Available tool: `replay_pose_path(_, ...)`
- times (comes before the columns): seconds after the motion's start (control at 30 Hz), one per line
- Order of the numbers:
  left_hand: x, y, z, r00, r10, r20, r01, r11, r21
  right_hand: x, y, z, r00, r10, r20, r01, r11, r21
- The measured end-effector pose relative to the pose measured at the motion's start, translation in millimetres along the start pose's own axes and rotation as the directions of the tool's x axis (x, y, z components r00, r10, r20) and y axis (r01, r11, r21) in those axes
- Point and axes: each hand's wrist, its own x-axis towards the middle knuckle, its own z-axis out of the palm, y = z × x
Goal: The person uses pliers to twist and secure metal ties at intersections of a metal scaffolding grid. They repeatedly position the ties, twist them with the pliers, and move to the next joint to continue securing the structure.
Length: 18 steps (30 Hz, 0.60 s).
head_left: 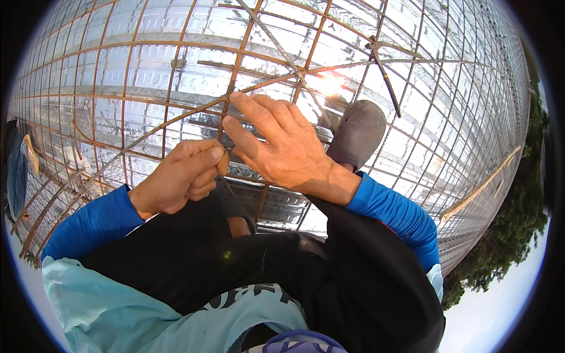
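My left hand is closed in a fist, thumb pressed over the bent index finger. A thin dark wire trails from beneath it toward my lap. Just to its right, my right hand is held palm down with fingers apart. Its fingertips are at a crossing of rusty rebar, where a diagonal bar passes over the mesh; whether they press on it I cannot tell. Beyond my right shoe, a pair of pincers with dark handles lies on the bars.
Rebar mesh spreads over shiny, ribbed metal decking, with gaps between the bars. Another loose-looking bar slants across at the top. A wooden strip lies at right, near trees. Blue cloth shows at far left.
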Motion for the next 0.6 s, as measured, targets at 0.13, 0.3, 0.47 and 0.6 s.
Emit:
replay_pose_path(0.13, 0.7, 0.1, -1.1, 1.0, 0.018, -0.014, -0.017, 0.998, 0.067, 0.0, -0.2, 0.9, 0.998, 0.036, 0.048, -0.035, 0.999, -0.019)
replay_pose_path(0.3, 2.3, 0.6, -2.0, 0.999, 0.041, -0.031, -0.036, 0.989, 0.145, 2.4, -3.8, -3.0, 0.991, 0.124, 0.052, -0.122, 0.992, -0.041)
replay_pose_path(0.47, 4.9, 0.3, -2.8, 0.998, 0.048, -0.035, -0.04, 0.98, 0.196, -2.0, 0.3, -3.6, 0.988, 0.13, 0.079, -0.128, 0.991, -0.03)
replay_pose_path(0.6, 6.4, 2.5, -1.0, 0.997, 0.077, -0.028, -0.066, 0.96, 0.271, -3.3, 1.8, -4.6, 0.981, 0.138, 0.136, -0.137, 0.99, -0.013)
